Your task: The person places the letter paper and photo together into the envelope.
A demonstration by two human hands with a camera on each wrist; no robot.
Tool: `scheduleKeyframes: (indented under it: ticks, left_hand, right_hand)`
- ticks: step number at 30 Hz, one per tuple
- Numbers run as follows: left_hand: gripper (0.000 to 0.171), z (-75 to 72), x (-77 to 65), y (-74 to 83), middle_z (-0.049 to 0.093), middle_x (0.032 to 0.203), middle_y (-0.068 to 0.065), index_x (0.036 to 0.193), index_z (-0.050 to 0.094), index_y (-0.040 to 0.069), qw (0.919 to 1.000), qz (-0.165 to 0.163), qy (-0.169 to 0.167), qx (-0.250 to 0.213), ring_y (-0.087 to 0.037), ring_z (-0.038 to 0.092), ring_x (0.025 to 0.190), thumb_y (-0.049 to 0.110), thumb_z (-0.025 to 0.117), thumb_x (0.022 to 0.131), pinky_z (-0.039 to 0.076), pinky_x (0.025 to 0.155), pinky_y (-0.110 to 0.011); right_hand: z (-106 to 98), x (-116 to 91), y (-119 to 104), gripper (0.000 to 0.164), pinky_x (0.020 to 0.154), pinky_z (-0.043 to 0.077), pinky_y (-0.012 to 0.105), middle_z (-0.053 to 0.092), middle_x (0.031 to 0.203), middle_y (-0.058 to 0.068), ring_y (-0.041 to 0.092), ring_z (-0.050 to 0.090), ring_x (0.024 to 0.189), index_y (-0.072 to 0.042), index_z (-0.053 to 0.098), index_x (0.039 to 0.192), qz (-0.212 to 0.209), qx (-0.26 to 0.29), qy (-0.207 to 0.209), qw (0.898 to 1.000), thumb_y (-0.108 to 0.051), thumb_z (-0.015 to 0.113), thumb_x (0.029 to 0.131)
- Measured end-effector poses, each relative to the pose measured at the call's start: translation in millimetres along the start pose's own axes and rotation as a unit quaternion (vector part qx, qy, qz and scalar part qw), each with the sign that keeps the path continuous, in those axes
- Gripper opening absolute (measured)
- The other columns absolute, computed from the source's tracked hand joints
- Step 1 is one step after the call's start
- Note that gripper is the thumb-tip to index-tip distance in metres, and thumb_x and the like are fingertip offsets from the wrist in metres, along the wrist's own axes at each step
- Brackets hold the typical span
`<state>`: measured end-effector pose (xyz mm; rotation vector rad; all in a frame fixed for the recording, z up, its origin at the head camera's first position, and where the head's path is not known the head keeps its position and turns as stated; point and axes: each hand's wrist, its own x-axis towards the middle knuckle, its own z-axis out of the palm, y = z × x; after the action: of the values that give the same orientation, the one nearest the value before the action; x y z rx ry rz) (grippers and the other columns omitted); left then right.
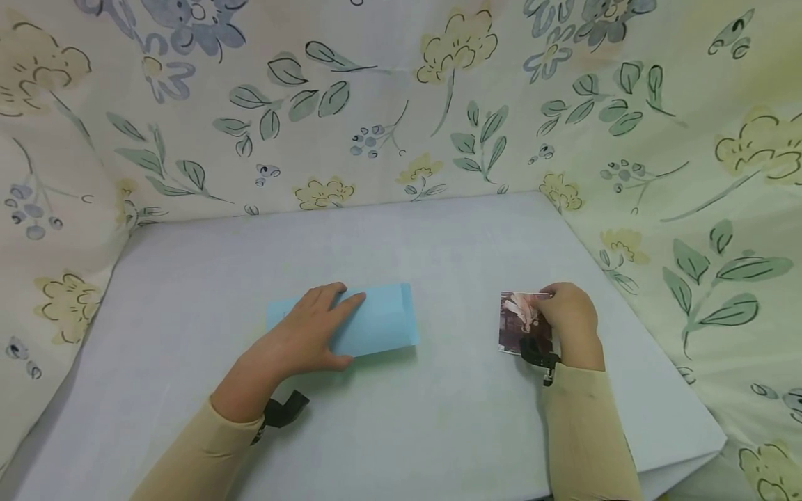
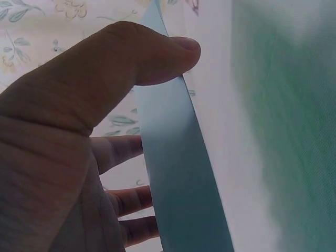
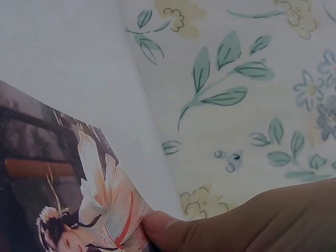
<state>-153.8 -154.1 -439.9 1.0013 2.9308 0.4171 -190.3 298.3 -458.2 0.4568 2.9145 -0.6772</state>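
Two hands work above the white worktop (image 1: 438, 417); the left hand (image 1: 310, 334) lies across the blue envelope (image 1: 379, 323), near the middle of the worktop, well apart from its left and back edges; its thumb is at the envelope's near long edge, its fingers are spread and reach to the far one, so it holds the envelope across its width; a greenish shadow falls on the worktop below; the right hand (image 1: 573, 316) pinches the card (image 1: 514, 327) by its far right corner, near the worktop's right edge; its thumb rests on the card's border, the other fingertips are hidden, so I cannot tell how they lie; the card shows a figure in pale robes against a dark ground, and it sits tilted in the right wrist view; tan sleeves (image 1: 589, 431) and black mounts (image 1: 285, 409) show at both wrists; flowered cloth (image 1: 388, 97) hangs along the back, left and right edges.
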Motion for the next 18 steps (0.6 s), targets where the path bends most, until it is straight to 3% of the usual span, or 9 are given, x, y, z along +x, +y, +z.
scheduleKeyframes:
  ticks: [6, 12, 18]
  left_hand:
    - [0.099, 0.6, 0.8, 0.0, 0.038, 0.151, -0.024, 0.156, 0.041, 0.008, 0.9999, -0.005, -0.008, -0.004, -0.043, 0.036, 0.14, 0.043, 0.088, 0.076, 0.032, 0.115, -0.057]
    - [0.099, 0.1, 0.6, -0.2, 0.038, 0.151, -0.024, 0.156, 0.042, 0.008, 1.0, -0.004, -0.006, -0.005, -0.043, 0.036, 0.139, 0.042, 0.088, 0.076, 0.032, 0.115, -0.057]
    - [0.098, -0.2, 0.2, 0.6, 0.037, 0.151, -0.024, 0.156, 0.042, 0.008, 0.9999, -0.009, -0.008, -0.009, -0.044, 0.035, 0.139, 0.041, 0.088, 0.076, 0.032, 0.115, -0.057]
  right_hand:
    - [-2.4, 2.4, 3.8, 0.034, 0.078, 0.048, 0.054, 0.066, 0.116, 0.026, 0.041, 0.058, 0.097, 0.003, 0.071, 0.116, -0.001, 0.008, 0.02, 1.0, -0.022, 0.051, 0.101]
    - [-2.2, 3.5, 7.7, 0.039, 0.089, 0.046, 0.058, 0.063, 0.12, 0.029, 0.043, 0.057, 0.103, 0.007, 0.067, 0.12, -0.006, 0.052, 0.015, 0.999, -0.024, 0.048, 0.104]
    - [-4.6, 4.0, 7.2, 0.04, 0.071, 0.048, 0.04, 0.066, 0.102, 0.023, 0.026, 0.064, 0.077, 0.008, 0.065, 0.122, 0.007, 0.109, 0.001, 0.994, -0.024, 0.048, 0.105]
